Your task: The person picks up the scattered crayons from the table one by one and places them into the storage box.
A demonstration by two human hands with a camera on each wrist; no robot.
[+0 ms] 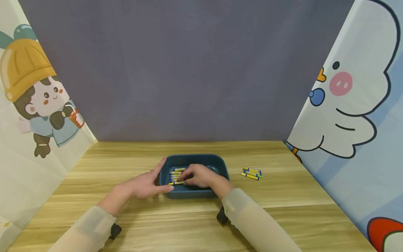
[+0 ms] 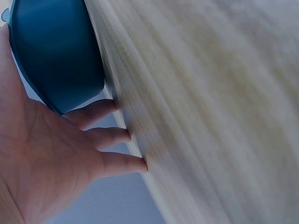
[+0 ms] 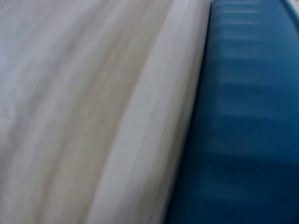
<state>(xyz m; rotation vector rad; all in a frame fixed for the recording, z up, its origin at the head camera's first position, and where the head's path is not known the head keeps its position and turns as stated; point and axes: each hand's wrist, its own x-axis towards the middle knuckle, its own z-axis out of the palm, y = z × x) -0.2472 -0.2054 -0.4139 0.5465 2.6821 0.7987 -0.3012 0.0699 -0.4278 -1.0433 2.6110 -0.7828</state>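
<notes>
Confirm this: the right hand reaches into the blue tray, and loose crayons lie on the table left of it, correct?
Not quite: the head view shows the loose crayons lying on the table right of the blue tray; the right hand does reach into it.
</notes>
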